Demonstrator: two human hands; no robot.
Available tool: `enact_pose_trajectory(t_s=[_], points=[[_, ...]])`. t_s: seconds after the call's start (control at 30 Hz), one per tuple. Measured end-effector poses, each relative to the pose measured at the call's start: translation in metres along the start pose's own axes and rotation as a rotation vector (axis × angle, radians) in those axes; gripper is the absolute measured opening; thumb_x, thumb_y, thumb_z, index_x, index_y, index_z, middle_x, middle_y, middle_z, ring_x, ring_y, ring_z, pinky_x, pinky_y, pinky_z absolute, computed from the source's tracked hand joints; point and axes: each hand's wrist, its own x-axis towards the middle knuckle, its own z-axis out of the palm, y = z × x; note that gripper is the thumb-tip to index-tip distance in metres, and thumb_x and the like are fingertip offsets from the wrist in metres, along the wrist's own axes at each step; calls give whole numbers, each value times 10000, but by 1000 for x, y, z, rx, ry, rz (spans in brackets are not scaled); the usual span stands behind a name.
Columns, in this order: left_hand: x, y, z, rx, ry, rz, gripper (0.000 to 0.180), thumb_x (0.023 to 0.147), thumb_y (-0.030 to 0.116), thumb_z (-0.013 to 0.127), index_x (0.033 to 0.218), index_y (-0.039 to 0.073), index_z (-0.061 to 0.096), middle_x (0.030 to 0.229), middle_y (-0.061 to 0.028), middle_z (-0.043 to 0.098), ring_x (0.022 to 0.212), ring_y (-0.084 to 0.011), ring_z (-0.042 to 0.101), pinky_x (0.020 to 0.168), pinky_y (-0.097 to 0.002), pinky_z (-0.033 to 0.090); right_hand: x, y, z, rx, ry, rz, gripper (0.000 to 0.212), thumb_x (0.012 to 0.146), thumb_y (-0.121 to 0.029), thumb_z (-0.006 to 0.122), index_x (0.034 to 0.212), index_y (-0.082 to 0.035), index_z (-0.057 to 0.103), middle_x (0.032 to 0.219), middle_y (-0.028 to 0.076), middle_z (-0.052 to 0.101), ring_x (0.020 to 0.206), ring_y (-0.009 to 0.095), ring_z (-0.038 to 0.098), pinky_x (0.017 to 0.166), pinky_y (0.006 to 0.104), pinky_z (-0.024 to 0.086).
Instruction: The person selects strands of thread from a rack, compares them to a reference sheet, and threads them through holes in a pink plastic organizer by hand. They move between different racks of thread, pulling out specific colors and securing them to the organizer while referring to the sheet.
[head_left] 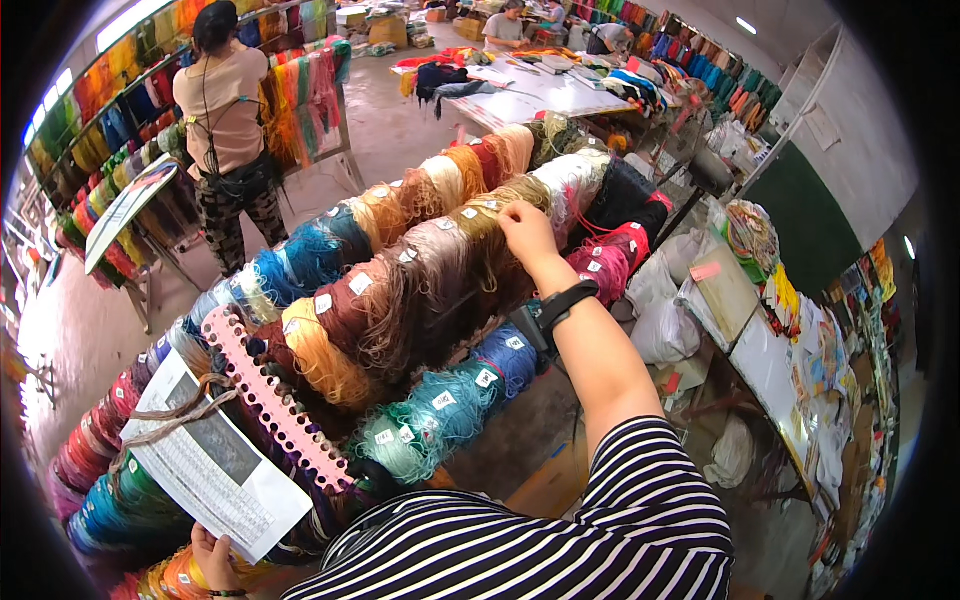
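Note:
My right hand [528, 236] reaches out to the middle rack of thread hanks. Its fingers are closed on the olive-gold thread [482, 222], by a small white tag; the fingertips are partly hidden. Low at the left, my left hand [212, 562] grips the bottom edge of a printed sheet [225, 485] bearing a dark picture and rows of text. A grey-brown strand [170, 425] lies across that sheet. Beside it is a pink strip [262, 385] with holes along both edges and dark thread at its sides.
Brown hanks [390, 285] hang left of my right hand, with teal hanks [445, 400] on the nearer rack. Blue hanks [290, 265] fill the farther row. A person [222, 110] stands at the back left. White bags [665, 325] and a cluttered table [770, 370] stand right.

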Motion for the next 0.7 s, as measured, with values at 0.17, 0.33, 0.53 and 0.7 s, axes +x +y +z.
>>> enact_pose_trajectory(t_s=[0.17,0.33,0.53,0.7], points=[[-1,-7,-3,-85,4,43,519,767,-53,494,1283,-67,444,1139,-122,614,1011,-174,609,934,-282,454,-4,-12,-7,695,-83,487,107,876,-96,589,822,-19,641,768,60,654,690,152,610,650,297,480],[5,-8,-10,-77,-42,-5,565,776,-65,515,1329,-77,398,1197,-146,589,1074,-189,589,972,-308,440,-10,3,-20,180,-207,306,177,866,-161,616,840,2,681,775,90,687,699,146,636,672,307,502],[-12,22,-28,-65,-52,-110,498,824,5,565,1311,-19,463,1118,-72,610,948,-141,590,808,-243,472,-18,-101,-58,562,-269,12,217,927,-205,595,965,-10,683,883,5,651,856,113,570,822,277,441],[9,66,-40,228,113,122,200,899,95,604,1080,9,595,886,-38,630,676,-64,548,610,-195,462,-30,-264,-184,1647,-760,-230,82,883,-48,546,903,4,606,923,117,628,875,167,597,841,297,445]])
